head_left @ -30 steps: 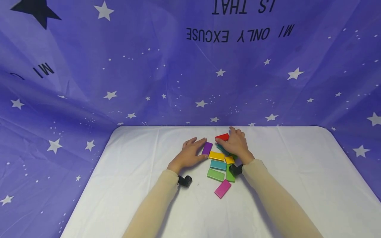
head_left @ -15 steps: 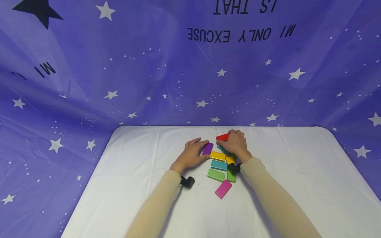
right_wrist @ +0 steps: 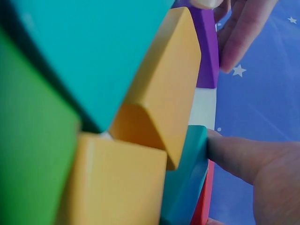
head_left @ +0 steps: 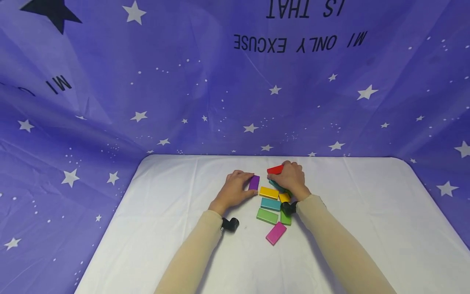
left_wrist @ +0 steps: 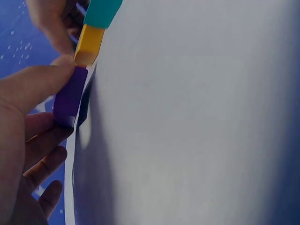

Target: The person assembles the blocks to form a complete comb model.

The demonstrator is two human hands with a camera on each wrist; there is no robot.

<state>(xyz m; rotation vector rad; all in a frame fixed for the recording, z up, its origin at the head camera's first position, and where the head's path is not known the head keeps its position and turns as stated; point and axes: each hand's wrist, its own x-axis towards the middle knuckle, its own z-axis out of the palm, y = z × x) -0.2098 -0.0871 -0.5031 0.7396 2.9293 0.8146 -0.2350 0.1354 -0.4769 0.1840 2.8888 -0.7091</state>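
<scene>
My left hand [head_left: 233, 190] holds a purple block [head_left: 254, 183] by its two ends; in the left wrist view the thumb meets one end of that purple block [left_wrist: 70, 96] and a finger the other. At the table's far side, my right hand [head_left: 291, 179] grips a red block [head_left: 275, 169] and partly covers it. A dark teal block [head_left: 276, 185] lies just below the red one, touching or very near the right thumb [right_wrist: 234, 152]. Between the hands and nearer the front sit a yellow block [head_left: 269, 192] and a smaller-looking yellow block [head_left: 284, 197].
Toward the front lie a teal block [head_left: 270, 204], a light green block [head_left: 267, 216], a green block [head_left: 285, 217] partly behind the right wrist camera [head_left: 289, 208], and a pink block [head_left: 276, 233]. A white cloth covers the table [head_left: 352, 228]. Purple starred fabric [head_left: 205, 81] hangs behind.
My left fingers have come onto the purple block, which has shifted slightly left, away from the yellow one. The right fingers have come down round the red block. The other blocks lie as before.
</scene>
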